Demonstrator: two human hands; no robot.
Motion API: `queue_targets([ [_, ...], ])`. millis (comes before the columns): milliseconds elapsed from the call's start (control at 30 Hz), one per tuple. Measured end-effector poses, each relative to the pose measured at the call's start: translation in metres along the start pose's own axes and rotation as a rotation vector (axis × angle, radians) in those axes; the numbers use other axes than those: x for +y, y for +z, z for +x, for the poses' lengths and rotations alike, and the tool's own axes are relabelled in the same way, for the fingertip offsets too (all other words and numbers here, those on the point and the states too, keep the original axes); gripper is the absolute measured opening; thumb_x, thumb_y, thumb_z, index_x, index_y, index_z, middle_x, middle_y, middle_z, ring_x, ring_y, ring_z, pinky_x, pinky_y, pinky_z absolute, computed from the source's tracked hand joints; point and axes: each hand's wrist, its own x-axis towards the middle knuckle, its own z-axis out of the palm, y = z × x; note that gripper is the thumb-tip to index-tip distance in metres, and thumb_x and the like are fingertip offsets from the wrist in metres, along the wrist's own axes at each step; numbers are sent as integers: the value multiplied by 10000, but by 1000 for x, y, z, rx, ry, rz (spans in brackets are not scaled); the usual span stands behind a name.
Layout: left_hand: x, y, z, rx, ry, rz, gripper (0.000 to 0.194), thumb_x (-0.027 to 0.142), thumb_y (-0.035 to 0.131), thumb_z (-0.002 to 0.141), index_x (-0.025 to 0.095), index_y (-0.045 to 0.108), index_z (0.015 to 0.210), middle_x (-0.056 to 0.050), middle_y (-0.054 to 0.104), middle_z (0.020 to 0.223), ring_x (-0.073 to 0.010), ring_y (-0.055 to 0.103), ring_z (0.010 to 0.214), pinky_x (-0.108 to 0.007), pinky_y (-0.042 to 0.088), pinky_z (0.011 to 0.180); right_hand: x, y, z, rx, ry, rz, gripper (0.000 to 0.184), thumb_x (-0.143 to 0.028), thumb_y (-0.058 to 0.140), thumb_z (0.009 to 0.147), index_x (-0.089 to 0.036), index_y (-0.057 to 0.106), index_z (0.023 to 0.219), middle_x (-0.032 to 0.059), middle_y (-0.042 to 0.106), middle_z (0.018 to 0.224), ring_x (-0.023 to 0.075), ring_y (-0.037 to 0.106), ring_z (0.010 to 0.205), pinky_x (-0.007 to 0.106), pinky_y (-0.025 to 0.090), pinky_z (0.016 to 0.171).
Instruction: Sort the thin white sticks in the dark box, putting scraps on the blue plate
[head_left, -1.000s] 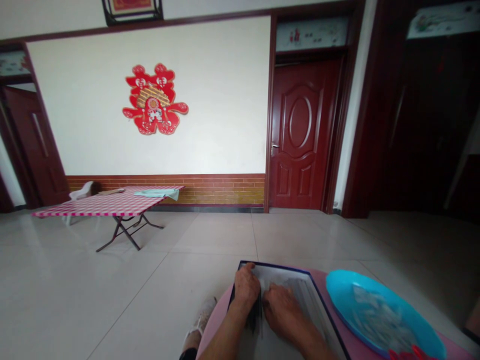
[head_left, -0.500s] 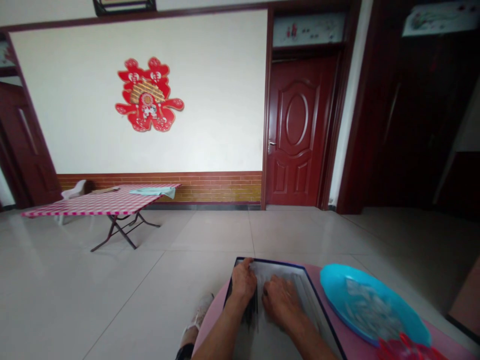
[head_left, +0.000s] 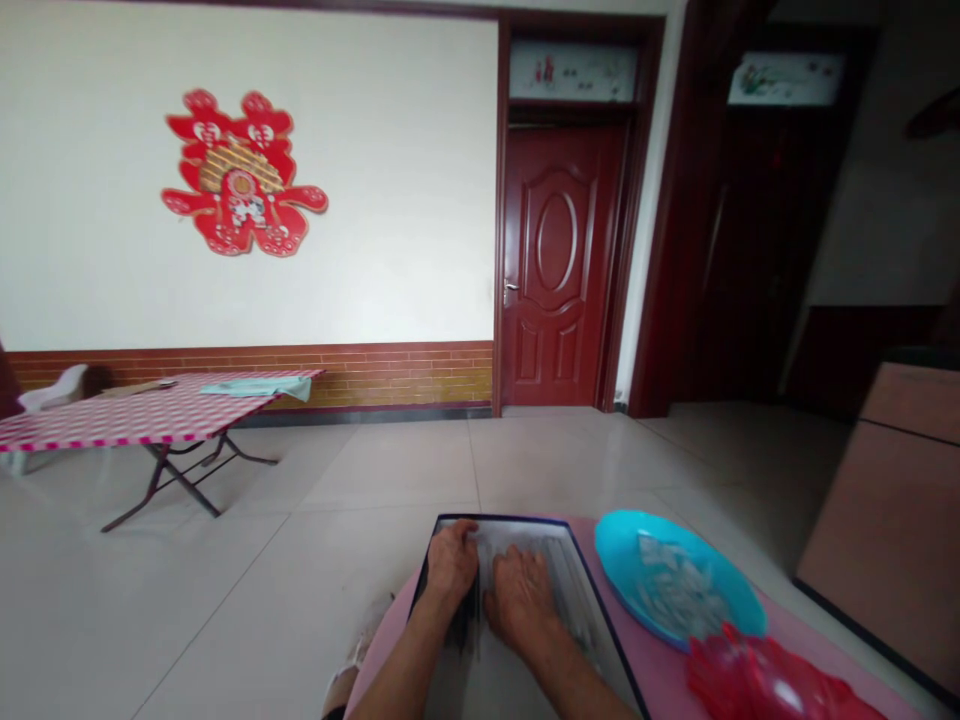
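A shallow box (head_left: 499, 680) with a dark blue rim and pale inside lies in front of me. My left hand (head_left: 452, 560) is in its far left corner, fingers curled; dark thin strips (head_left: 463, 622) lie beneath and beside it. Just right of it, my right hand (head_left: 521, 595) reaches down into the box, fingers bent and fingertips hidden. Pale thin strips (head_left: 570, 575) run lengthwise along the right side of the box. What either hand grips, if anything, is hidden.
Beside the box on the pink surface (head_left: 637, 665) stands a blue basin (head_left: 619, 545) of small clear pieces. A shiny red plastic item (head_left: 772, 680) is nearer. A checked folding table (head_left: 180, 405) stands at left, a pinkish cabinet (head_left: 892, 520) at right.
The view has turned right, so everything sits further left and more of the red item and cabinet shows. Both hands stay in the box in nearly the same places.
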Motion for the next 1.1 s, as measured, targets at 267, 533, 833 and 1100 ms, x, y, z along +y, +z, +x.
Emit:
queue_targets([
  [267,2,-4,-3,-40,28,10,319,96,496,861,183,655,1124,-53,716,1065,-146,641,1000,-211,420,889,-4,-3,-5,1,32,46,372,-300,538,787,-110,654,1085,193,628,1162,325,542,1106,464,331,994],
  [533,-3,0,-2,-13,59,-7,305,102,498,861,181,652,1112,-42,730,998,-143,664,925,-200,443,818,-5,1,0,-35,58,59,426,-275,553,761,-87,627,1135,209,610,1187,338,531,1130,484,323,1008],
  [833,-4,5,1,8,54,-74,355,54,497,821,111,641,1141,-103,713,1082,-156,661,980,-225,463,870,-1,1,-2,3,53,55,389,-243,522,778,-135,639,1132,176,616,1216,312,549,1114,457,347,1002],
  [1100,-6,6,0,7,118,-99,296,72,514,815,121,689,1048,-88,727,1041,-177,661,973,-247,460,890,7,9,10,14,60,67,316,-101,443,796,-136,693,985,155,688,1039,295,599,1023,404,401,901],
])
